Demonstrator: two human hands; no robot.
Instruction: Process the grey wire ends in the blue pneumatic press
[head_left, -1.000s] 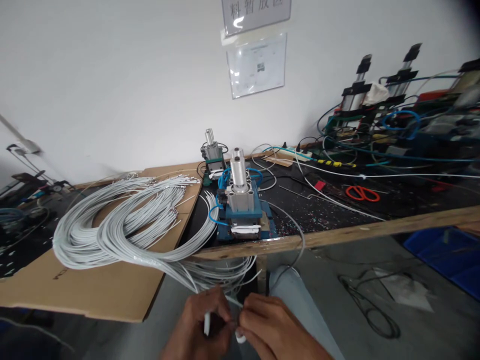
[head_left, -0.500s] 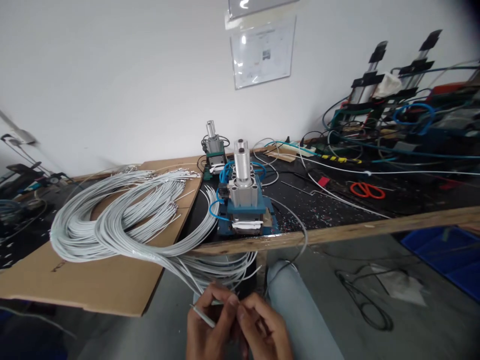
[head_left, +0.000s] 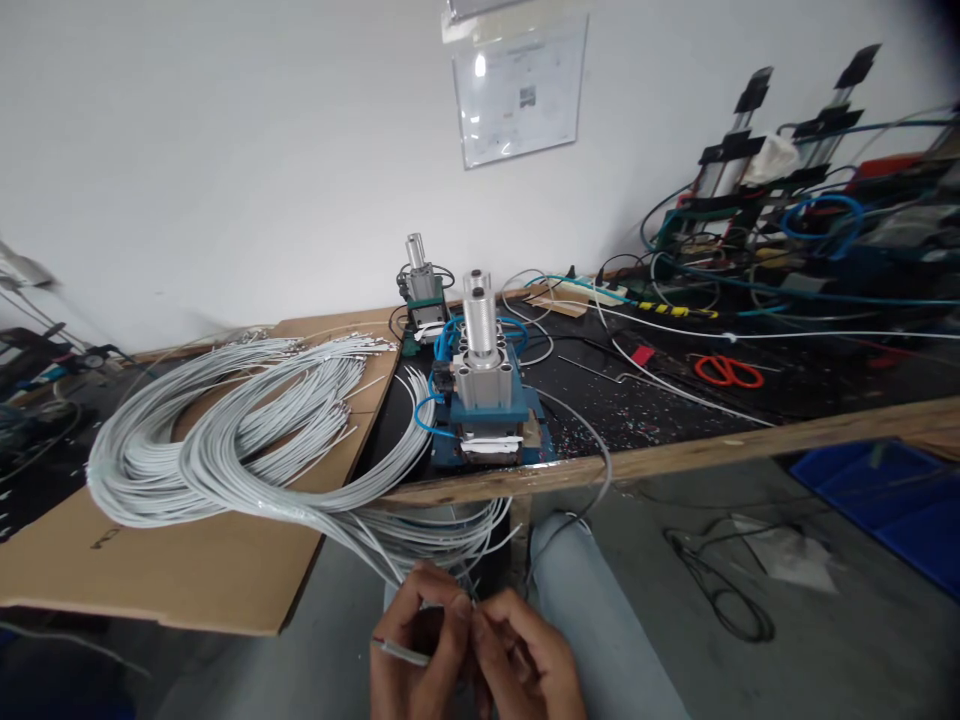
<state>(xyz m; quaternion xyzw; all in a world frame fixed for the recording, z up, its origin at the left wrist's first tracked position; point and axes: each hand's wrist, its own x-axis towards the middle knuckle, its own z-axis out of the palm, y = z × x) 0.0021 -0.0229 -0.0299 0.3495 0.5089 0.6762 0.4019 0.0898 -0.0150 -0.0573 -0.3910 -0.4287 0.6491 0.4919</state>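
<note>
My left hand is closed around a light grey cable, whose short end sticks out past the left side of the hand. My right hand is pinched shut right beside it, and the fingertips of both hands meet. A thin cable tip seems to show between them, too small to make out fully. Just beyond the hands, a big bundle of grey cables lies coiled on cardboard, with loose ends hanging over the bench edge. A blue-based press with a metal cylinder stands behind the hands on the bench.
A second, smaller press stands farther back. Orange-handled scissors lie on the black bench top among scraps and wires. More machines crowd the right. My leg is under the bench edge, near a blue bin.
The view has shifted slightly, so the bench appears a little higher and farther left. Both hands stay pinched together, and the cable end at the left hand has tilted flatter.
</note>
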